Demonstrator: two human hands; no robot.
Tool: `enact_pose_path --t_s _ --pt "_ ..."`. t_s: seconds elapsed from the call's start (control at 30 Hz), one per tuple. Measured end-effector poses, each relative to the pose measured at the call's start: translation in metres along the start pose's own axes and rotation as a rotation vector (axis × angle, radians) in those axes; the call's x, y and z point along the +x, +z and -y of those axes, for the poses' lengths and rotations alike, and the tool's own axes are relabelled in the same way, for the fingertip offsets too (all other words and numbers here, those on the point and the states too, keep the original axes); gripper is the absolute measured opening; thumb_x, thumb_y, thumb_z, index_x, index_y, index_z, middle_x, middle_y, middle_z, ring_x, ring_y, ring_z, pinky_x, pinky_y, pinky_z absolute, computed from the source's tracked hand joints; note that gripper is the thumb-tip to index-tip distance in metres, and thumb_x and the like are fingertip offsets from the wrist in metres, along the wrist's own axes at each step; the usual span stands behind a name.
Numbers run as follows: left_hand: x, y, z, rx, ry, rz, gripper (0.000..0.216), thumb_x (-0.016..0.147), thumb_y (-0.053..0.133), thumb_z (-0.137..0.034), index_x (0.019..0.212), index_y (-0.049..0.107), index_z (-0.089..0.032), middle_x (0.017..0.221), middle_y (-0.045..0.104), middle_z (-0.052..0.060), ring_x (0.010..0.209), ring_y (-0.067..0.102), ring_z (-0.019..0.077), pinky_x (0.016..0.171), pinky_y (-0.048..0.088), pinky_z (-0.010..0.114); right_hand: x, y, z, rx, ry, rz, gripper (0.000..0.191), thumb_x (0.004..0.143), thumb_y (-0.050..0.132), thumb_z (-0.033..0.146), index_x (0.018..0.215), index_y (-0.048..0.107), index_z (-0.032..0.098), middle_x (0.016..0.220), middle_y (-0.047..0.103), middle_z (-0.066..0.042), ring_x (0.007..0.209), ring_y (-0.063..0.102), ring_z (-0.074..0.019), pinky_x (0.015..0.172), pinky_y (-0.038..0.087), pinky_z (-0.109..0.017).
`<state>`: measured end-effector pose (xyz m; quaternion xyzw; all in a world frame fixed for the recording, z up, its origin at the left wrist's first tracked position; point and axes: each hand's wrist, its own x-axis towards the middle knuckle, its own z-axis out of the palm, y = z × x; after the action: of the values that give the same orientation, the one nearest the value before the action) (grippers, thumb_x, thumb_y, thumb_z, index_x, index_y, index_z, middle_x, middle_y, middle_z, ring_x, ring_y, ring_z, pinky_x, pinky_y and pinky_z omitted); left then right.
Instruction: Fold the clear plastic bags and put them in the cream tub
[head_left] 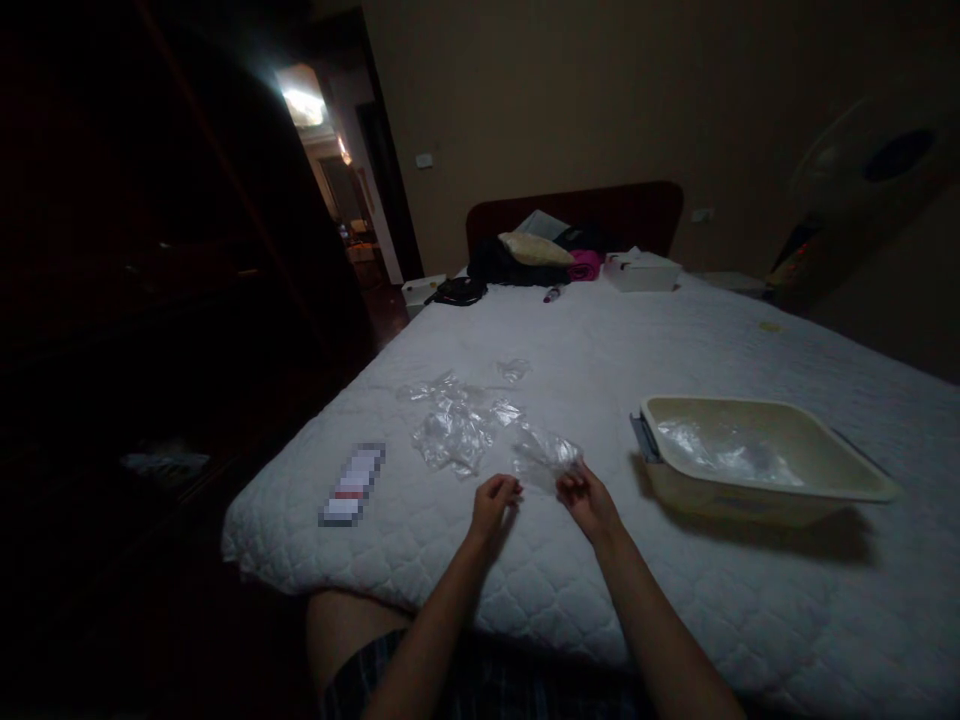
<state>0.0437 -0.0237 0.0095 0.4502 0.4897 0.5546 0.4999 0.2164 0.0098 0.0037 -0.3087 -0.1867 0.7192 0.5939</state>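
Above the near part of the bed, a clear plastic bag (pixel 546 450) is stretched out, thin and crinkled. My right hand (pixel 589 503) grips its right side with curled fingers. My left hand (pixel 495 503) is closed in a pinch at the bag's near left corner; the exact contact is hard to make out. Just beyond my hands lies a loose pile of crumpled clear plastic bags (pixel 454 430) on the white quilted bedding (pixel 540 560). To the right stands a cream plastic basin (pixel 772 505) with grey handles, holding more clear plastic.
A pixelated flat item (pixel 352 487) lies at left near the bed's edge. Toward the headboard (pixel 577 205) are a pillow (pixel 536 249), dark cloth, a pink roll (pixel 584 264) and a white box (pixel 641 272). A fan (pixel 862 150) stands at right.
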Motion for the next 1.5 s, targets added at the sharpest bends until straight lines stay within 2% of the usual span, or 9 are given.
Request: enact_pose_path --t_s 0.13,0.27,0.4,0.63,0.73,0.87,1.03,1.3,1.5 --pt "0.001 0.020 0.005 -0.251 -0.105 0.156 0.035 0.067 0.062 -0.047 0.083 0.061 -0.015 0.084 0.062 0.008 0.076 0.058 0.0176 0.067 0.044 0.028 -0.012 0.001 0.000 0.057 0.050 -0.012 0.034 0.059 0.074 0.037 0.051 0.045 0.022 0.040 0.037 0.008 0.039 0.039 -0.0074 0.057 0.050 -0.027" --pt "-0.002 0.015 0.002 -0.353 -0.119 0.146 0.036 0.069 0.061 -0.045 0.089 0.063 -0.015 0.091 0.064 0.009 0.083 0.058 0.0182 0.070 0.044 0.026 -0.023 0.004 -0.007 -0.131 0.017 0.073 0.021 0.059 0.074 0.030 0.067 0.058 0.020 0.058 0.057 0.004 0.053 0.052 -0.0089 0.055 0.045 -0.022" --pt "-0.001 0.006 -0.001 -0.533 -0.174 0.110 0.021 0.065 0.066 -0.027 0.081 0.064 -0.014 0.095 0.065 0.008 0.089 0.059 0.0190 0.074 0.044 0.026 -0.032 0.005 -0.005 -0.158 -0.009 0.108 0.024 0.058 0.072 0.022 0.079 0.060 0.023 0.074 0.063 0.004 0.066 0.058 -0.0104 0.062 0.046 -0.021" --pt "0.005 -0.001 0.003 -0.625 -0.291 0.006 0.013 0.060 0.055 -0.020 0.069 0.060 -0.013 0.083 0.067 0.006 0.054 0.056 0.0107 0.055 0.044 0.024 -0.036 0.009 0.003 -0.161 0.052 0.217 0.032 0.068 0.061 0.041 0.095 0.058 0.024 0.105 0.062 -0.006 0.097 0.058 -0.0208 0.081 0.046 -0.036" --pt "0.005 0.001 0.005 -0.611 -0.301 0.047 0.016 0.057 0.056 -0.019 0.072 0.060 -0.013 0.076 0.066 0.005 0.055 0.056 0.0118 0.050 0.041 0.022 -0.035 0.010 0.000 -0.189 0.052 0.211 0.037 0.069 0.062 0.041 0.101 0.057 0.025 0.102 0.063 -0.005 0.094 0.060 -0.0195 0.079 0.046 -0.033" --pt "0.004 0.006 0.005 -0.621 -0.279 0.088 0.012 0.057 0.061 -0.019 0.067 0.055 -0.014 0.069 0.064 0.001 0.053 0.054 0.0096 0.050 0.040 0.020 -0.032 0.005 -0.007 -0.224 0.033 0.212 0.041 0.062 0.072 0.028 0.101 0.059 0.024 0.092 0.066 -0.002 0.079 0.062 -0.0148 0.070 0.046 -0.025" --pt "0.000 0.008 0.003 -0.536 -0.270 0.024 0.019 0.058 0.067 -0.026 0.065 0.054 -0.015 0.063 0.061 -0.001 0.055 0.056 0.0103 0.055 0.043 0.021 -0.020 -0.005 -0.007 -0.124 -0.045 0.063 0.037 0.055 0.076 0.024 0.089 0.063 0.023 0.083 0.068 0.002 0.065 0.061 -0.0109 0.061 0.047 -0.021" --pt "0.000 0.003 0.011 -0.511 -0.364 0.025 0.025 0.061 0.068 -0.036 0.061 0.055 -0.014 0.053 0.056 -0.002 0.045 0.052 0.0088 0.040 0.035 0.019 -0.013 -0.014 -0.004 -0.194 -0.085 -0.016 0.034 0.061 0.071 0.032 0.094 0.063 0.027 0.097 0.067 0.001 0.084 0.062 -0.0176 0.062 0.050 -0.025" --pt "0.007 -0.005 0.010 -0.678 -0.384 -0.082 0.014 0.066 0.061 -0.025 0.057 0.056 -0.015 0.056 0.060 0.003 0.055 0.059 0.0125 0.058 0.048 0.025 -0.011 -0.007 -0.015 -0.172 -0.147 -0.038 0.034 0.060 0.070 0.034 0.091 0.060 0.024 0.094 0.066 -0.003 0.089 0.060 -0.0199 0.069 0.051 -0.030"
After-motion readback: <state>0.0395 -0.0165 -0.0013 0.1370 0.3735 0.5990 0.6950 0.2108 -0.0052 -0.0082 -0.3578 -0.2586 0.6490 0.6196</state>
